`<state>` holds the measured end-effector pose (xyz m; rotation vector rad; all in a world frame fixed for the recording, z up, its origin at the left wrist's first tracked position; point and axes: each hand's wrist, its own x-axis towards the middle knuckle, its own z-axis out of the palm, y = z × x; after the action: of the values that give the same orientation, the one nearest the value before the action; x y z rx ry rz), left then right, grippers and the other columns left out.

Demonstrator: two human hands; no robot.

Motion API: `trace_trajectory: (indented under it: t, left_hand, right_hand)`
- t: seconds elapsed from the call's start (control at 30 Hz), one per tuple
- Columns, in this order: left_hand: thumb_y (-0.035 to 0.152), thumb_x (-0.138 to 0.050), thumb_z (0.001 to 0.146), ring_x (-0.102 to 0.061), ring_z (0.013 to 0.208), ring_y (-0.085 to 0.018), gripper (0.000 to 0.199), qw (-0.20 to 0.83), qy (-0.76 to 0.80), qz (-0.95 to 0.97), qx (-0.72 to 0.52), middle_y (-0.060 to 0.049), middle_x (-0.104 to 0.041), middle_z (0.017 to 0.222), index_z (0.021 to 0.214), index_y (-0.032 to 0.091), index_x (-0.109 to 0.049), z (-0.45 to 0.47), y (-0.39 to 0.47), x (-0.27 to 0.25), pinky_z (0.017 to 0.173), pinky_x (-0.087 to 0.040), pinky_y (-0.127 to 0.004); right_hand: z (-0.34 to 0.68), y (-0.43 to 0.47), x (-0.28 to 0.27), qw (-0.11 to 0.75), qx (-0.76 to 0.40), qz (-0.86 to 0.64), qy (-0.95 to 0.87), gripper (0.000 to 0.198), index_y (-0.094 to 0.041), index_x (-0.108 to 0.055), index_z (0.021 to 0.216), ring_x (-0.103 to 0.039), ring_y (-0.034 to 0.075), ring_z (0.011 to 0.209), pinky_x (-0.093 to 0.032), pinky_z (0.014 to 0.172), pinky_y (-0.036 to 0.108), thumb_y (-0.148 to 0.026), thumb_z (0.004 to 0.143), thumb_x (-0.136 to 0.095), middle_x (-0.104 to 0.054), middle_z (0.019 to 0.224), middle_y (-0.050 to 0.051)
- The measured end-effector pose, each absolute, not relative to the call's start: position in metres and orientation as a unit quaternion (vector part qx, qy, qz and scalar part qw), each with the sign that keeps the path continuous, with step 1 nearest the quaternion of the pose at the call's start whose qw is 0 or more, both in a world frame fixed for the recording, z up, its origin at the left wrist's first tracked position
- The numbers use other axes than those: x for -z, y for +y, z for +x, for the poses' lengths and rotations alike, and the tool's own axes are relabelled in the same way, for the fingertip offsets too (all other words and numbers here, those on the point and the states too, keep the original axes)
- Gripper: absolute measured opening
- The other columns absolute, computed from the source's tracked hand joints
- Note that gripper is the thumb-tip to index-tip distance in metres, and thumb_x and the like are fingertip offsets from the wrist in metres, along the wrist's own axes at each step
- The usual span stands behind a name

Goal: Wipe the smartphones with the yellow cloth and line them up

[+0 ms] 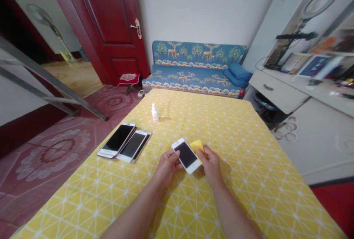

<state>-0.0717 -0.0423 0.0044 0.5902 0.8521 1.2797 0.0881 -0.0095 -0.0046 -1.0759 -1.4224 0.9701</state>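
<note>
A white smartphone (187,155) with a dark screen is tilted above the table, its screen facing up. My left hand (169,163) grips its left edge, with the thumb on the front and the other fingers underneath. In my right hand (211,163) a small yellow cloth (197,146) is pinched at the phone's right edge; part of the cloth is hidden by the fingers and the phone. On the left of the table lie more phones: a white one (118,140) on top of another, and beside it a second white one (134,145) overlapping a dark one.
A small white bottle (155,113) stands upright towards the back of the yellow patterned tablecloth (210,121). Beyond the table is a blue sofa (190,71). A white desk (315,95) with a ring light is at right, a metal ladder (80,104) at left.
</note>
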Motion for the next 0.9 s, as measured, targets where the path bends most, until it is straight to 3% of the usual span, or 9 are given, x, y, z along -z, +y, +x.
trace_trajectory:
  t: [0.1,0.23,0.37,0.47,0.6,0.67,0.8,0.9]
  left_hand:
    - [0.033,-0.072,0.075,-0.069,0.082,-0.022,0.031,0.655,0.36,0.221,-0.627,-0.014,-0.072,0.094,0.095,0.009,-0.067,-0.075,-0.039,-0.003,0.077,-0.053,-0.035]
    - [0.028,-0.072,0.076,-0.068,0.083,-0.019,0.024,0.647,0.336,0.19,-0.658,-0.01,-0.073,0.091,0.09,0.011,-0.065,-0.074,-0.04,-0.002,0.078,-0.053,-0.031]
    - [0.024,-0.076,0.071,-0.058,0.054,-0.008,0.023,0.628,0.333,0.138,-0.69,0.003,-0.063,0.059,0.066,0.014,-0.057,-0.075,-0.039,0.001,0.055,-0.047,-0.018]
    - [0.022,-0.078,0.068,-0.054,0.048,-0.006,0.024,0.629,0.324,0.101,-0.699,0.006,-0.057,0.053,0.064,0.015,-0.055,-0.079,-0.036,0.005,0.048,-0.045,-0.017]
    - [0.013,-0.076,0.068,-0.062,0.062,-0.008,0.018,0.638,0.298,0.062,-0.707,0.003,-0.063,0.062,0.068,0.015,-0.058,-0.08,-0.032,0.012,0.065,-0.053,-0.018]
    - [0.012,-0.075,0.069,-0.065,0.07,-0.01,0.015,0.652,0.291,0.064,-0.697,0.001,-0.066,0.069,0.072,0.014,-0.06,-0.079,-0.032,0.013,0.071,-0.055,-0.02]
    - [0.01,-0.069,0.072,-0.065,0.07,-0.01,0.017,0.689,0.27,0.093,-0.666,-0.002,-0.07,0.082,0.088,0.014,-0.066,-0.075,-0.035,0.011,0.066,-0.054,-0.016]
    - [0.012,-0.06,0.078,-0.067,0.089,-0.015,0.018,0.721,0.28,0.087,-0.628,-0.006,-0.071,0.095,0.093,0.015,-0.07,-0.074,-0.039,0.007,0.076,-0.054,-0.018]
  right_hand:
    - [0.084,-0.011,0.005,0.555,-0.336,-0.424,-0.632,0.017,-0.018,-0.068,0.09,-0.058,0.02,0.09,-0.049,0.08,0.032,-0.031,0.084,-0.059,-0.059,0.094,0.006]
    - [0.076,-0.017,0.004,0.573,-0.249,-0.363,-0.691,0.021,-0.025,-0.071,0.099,-0.056,0.017,0.09,-0.052,0.075,0.031,-0.017,0.086,-0.056,-0.051,0.102,0.006]
    - [0.069,-0.027,0.0,0.5,-0.177,-0.29,-0.796,0.036,-0.031,-0.07,0.101,-0.055,0.014,0.085,-0.05,0.07,0.028,-0.007,0.087,-0.048,-0.05,0.099,0.004]
    - [0.066,-0.032,-0.003,0.481,-0.183,-0.272,-0.813,0.029,-0.028,-0.069,0.099,-0.056,0.015,0.084,-0.05,0.07,0.028,-0.009,0.087,-0.05,-0.054,0.093,0.004]
    - [0.068,-0.031,-0.001,0.59,-0.202,-0.406,-0.668,0.012,-0.021,-0.061,0.096,-0.056,0.017,0.083,-0.05,0.072,0.03,-0.019,0.09,-0.051,-0.055,0.09,0.004]
    - [0.068,-0.032,0.0,0.604,-0.193,-0.434,-0.64,0.012,-0.021,-0.059,0.098,-0.057,0.018,0.087,-0.05,0.076,0.032,-0.021,0.09,-0.05,-0.056,0.093,0.005]
    - [0.058,-0.038,-0.001,0.547,-0.208,-0.323,-0.744,0.025,-0.024,-0.06,0.11,-0.058,0.019,0.099,-0.051,0.085,0.033,-0.014,0.09,-0.05,-0.058,0.104,0.007]
    - [0.046,-0.043,-0.003,0.493,-0.218,-0.235,-0.809,0.04,-0.027,-0.056,0.123,-0.059,0.017,0.099,-0.052,0.084,0.031,-0.008,0.089,-0.046,-0.058,0.106,0.007]
